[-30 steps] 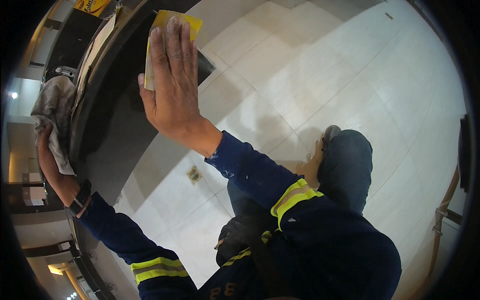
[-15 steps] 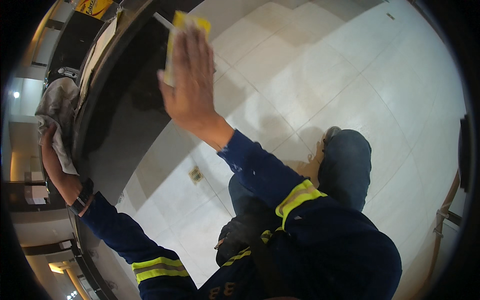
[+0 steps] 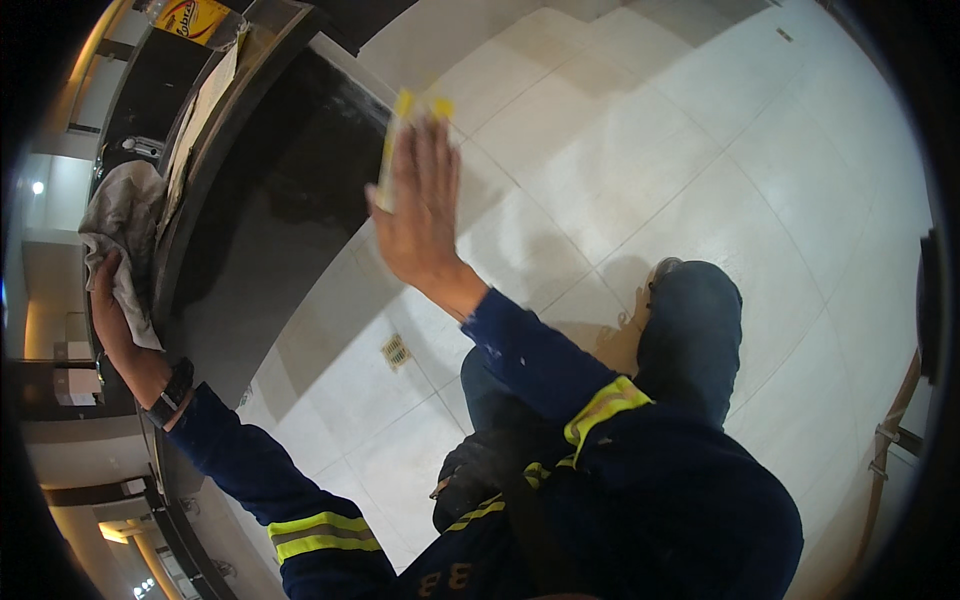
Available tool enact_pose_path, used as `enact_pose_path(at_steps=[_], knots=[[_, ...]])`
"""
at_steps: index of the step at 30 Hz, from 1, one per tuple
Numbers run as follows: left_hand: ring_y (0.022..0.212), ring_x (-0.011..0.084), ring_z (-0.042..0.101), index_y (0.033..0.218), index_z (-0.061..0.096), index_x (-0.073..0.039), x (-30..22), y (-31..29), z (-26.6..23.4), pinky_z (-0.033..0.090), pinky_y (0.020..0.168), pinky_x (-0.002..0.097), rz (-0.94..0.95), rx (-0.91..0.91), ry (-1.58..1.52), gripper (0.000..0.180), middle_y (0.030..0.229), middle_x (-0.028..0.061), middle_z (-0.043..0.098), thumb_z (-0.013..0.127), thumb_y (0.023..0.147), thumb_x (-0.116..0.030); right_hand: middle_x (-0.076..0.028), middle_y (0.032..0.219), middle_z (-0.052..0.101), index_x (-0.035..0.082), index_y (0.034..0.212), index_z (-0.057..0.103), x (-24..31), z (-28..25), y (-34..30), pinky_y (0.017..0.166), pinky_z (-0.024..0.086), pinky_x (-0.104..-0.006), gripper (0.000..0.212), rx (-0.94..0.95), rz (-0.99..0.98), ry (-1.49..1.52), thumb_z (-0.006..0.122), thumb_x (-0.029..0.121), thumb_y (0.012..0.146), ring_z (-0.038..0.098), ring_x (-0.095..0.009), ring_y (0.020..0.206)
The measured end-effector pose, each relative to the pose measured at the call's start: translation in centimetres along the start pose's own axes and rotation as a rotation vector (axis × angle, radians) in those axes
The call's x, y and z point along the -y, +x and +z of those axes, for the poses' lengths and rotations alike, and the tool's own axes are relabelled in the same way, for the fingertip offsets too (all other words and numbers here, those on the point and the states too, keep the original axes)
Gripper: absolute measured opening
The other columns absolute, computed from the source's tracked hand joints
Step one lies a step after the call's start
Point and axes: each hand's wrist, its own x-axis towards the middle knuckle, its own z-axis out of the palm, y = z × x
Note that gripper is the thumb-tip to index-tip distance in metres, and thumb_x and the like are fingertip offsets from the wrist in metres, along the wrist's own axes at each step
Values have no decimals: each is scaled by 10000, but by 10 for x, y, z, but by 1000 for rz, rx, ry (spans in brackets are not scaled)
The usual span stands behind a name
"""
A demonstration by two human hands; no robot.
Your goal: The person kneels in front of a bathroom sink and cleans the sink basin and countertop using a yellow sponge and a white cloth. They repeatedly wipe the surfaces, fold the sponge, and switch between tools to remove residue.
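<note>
My right hand (image 3: pixel 420 205) is smeared by motion, with its fingers stretched along a thin pad with yellow edges (image 3: pixel 392 150). The palm hides most of this pad, so its exact kind does not show. They are by the right edge of a dark, curved counter front (image 3: pixel 270 190), whose surface has darker and greyer patches. At the far left, my left hand (image 3: pixel 104 270) has its fingers in a crumpled grey cloth (image 3: pixel 122 205), which hangs over the counter's upper edge. Part of that hand is covered by the cloth.
A yellow package (image 3: pixel 190 18) lies at the top left, near a pale strip of board (image 3: pixel 205 110) along the counter's ledge. A small metallic object (image 3: pixel 142 148) sits beyond the cloth. Pale floor tiles (image 3: pixel 620 170) surround a square drain (image 3: pixel 396 351). My bent knee (image 3: pixel 695 330) is at right.
My right hand has moved right and somewhat down with the yellow-edged pad, uncovering more of the counter front's upper part. My left hand stays at the cloth.
</note>
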Motion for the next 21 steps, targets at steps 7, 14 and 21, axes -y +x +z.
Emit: enact_pose_path(at_steps=[7,14,21], knots=[[1072,269,660,1263,615,36,-5,-8,11,514,953,357,-98,-18,-30,476,1213,155,664,635,891,-261,-292,1629,96,-23,1569,155,36,-4,52,1180,95,-637,785,-93,-51,122,576,184,940,49,-523,1497],[1085,269,655,1255,613,55,-2,4,-10,506,967,352,14,1,-2,455,1200,159,665,639,889,-214,-273,1636,98,1,1578,140,-1,-11,-11,1182,100,-632,775,50,56,116,557,152,943,85,-482,1510],[1089,271,653,1250,618,53,-9,-12,18,505,970,351,-98,-39,-84,427,1202,165,664,629,897,-187,-277,1600,215,-1,1564,197,34,-15,57,1188,148,-598,764,-78,-91,199,582,194,933,196,-469,1486]])
